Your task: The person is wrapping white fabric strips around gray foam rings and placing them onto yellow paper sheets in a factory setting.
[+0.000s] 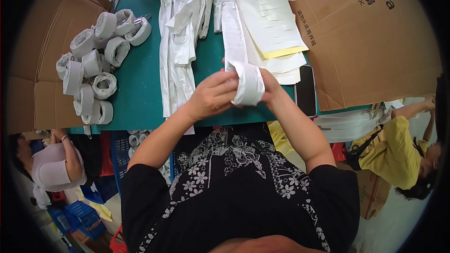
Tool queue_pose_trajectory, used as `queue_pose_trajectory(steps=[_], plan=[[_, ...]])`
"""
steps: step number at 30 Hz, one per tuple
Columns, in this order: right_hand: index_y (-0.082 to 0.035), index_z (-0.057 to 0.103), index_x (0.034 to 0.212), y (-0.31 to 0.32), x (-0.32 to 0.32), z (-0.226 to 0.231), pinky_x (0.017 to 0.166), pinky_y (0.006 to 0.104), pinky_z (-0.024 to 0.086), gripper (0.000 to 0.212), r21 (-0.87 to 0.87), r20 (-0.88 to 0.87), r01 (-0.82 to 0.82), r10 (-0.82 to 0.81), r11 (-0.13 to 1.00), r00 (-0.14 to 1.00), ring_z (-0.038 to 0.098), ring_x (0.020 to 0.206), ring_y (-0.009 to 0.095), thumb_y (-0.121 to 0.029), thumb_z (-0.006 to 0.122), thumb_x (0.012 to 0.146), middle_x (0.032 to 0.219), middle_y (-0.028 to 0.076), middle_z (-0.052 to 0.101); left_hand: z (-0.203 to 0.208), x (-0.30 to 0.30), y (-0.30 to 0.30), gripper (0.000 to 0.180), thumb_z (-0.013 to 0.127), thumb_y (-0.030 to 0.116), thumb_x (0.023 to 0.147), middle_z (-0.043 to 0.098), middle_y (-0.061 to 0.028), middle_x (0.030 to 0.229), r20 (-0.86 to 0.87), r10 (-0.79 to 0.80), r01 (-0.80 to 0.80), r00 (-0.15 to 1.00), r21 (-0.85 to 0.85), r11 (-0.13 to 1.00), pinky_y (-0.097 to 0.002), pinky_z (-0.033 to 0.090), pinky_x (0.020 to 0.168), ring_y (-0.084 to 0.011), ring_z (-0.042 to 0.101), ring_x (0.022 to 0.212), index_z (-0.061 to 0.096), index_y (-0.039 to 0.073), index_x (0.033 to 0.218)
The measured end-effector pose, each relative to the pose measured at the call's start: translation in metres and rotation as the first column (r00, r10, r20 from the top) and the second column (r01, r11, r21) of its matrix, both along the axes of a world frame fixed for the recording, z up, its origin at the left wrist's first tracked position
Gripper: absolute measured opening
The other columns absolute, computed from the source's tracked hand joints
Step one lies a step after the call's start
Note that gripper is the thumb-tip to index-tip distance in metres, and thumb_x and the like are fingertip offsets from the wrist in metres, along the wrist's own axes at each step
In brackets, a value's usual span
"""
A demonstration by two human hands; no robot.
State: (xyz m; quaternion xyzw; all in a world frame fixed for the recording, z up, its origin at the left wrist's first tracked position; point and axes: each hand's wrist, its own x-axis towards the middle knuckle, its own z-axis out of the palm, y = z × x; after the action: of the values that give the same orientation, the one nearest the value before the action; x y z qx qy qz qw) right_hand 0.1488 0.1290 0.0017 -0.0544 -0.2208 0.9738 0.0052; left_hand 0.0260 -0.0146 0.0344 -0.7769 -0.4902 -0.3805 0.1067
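Note:
Both my hands close round a white fabric strip point(234, 30) near the front edge of the table. Its near end is wound into a roll with a smooth white band point(251, 86) on the outside; the far end lies flat, with a small metal ring at its tip. My left hand point(213, 94) grips the roll's left side, its fingertips partly hidden behind it. On the right side, my right hand point(270, 86) holds it, most fingers out of sight. Long loose white strips point(178, 47) lie beyond my left hand. Several finished-looking white rolls point(91, 62) are heaped at the left.
The green tabletop point(138, 86) carries slit white paper sheets point(272, 21) and a dark phone-like slab point(305, 91) at right. Cardboard point(370, 42) flanks the right side, more cardboard point(40, 61) the left. A blue crate point(123, 157) sits below the table. Two people sit nearby, one each side.

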Motion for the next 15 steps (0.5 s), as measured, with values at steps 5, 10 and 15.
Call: queue_pose_trajectory(steps=[5, 10, 15], plan=[[-0.007, 0.035, 0.131, 0.012, -0.009, 0.011, 0.088, 0.0315, 0.046, 0.059, 0.392, -0.081, 0.146, -0.124, 0.908, 0.989, 0.056, 0.103, 0.017, -0.003, 0.063, 0.078, 0.112, 0.007, 0.055, 0.001, 0.001, -0.003, 0.021, 0.071, 0.013, 0.070, 0.063, -0.0104, 0.090, 0.277, -0.061, 0.111, 0.959, -0.171, 0.979, -0.0362, 0.048, 0.077, -0.0299, 0.061, 0.087, 0.064, 0.005, 0.088], [-0.005, 0.038, 0.129, 0.016, -0.011, 0.011, 0.086, 0.0299, 0.047, 0.061, 0.593, -0.082, 0.153, -0.130, 0.790, 0.988, 0.055, 0.103, 0.017, -0.002, 0.066, 0.076, 0.116, 0.007, 0.054, -0.006, 0.000, 0.000, 0.024, 0.063, 0.022, 0.082, 0.063, -0.0064, 0.071, 0.723, 0.275, 0.164, 0.634, -0.472, 0.866, -0.0260, 0.045, 0.057, -0.0159, 0.060, 0.064, 0.065, -0.001, 0.083], [-0.002, 0.051, 0.118, 0.020, -0.010, 0.012, 0.086, 0.0297, 0.046, 0.042, 0.934, -0.194, 0.239, -0.186, 0.265, 0.963, 0.055, 0.104, 0.017, 0.002, 0.061, 0.077, 0.116, 0.008, 0.056, -0.010, -0.013, 0.019, 0.028, 0.054, 0.024, 0.090, 0.065, -0.0052, 0.080, 0.811, 0.583, 0.423, 0.058, -0.549, 0.721, -0.0234, 0.047, 0.061, -0.0087, 0.060, 0.069, 0.063, -0.002, 0.089]])
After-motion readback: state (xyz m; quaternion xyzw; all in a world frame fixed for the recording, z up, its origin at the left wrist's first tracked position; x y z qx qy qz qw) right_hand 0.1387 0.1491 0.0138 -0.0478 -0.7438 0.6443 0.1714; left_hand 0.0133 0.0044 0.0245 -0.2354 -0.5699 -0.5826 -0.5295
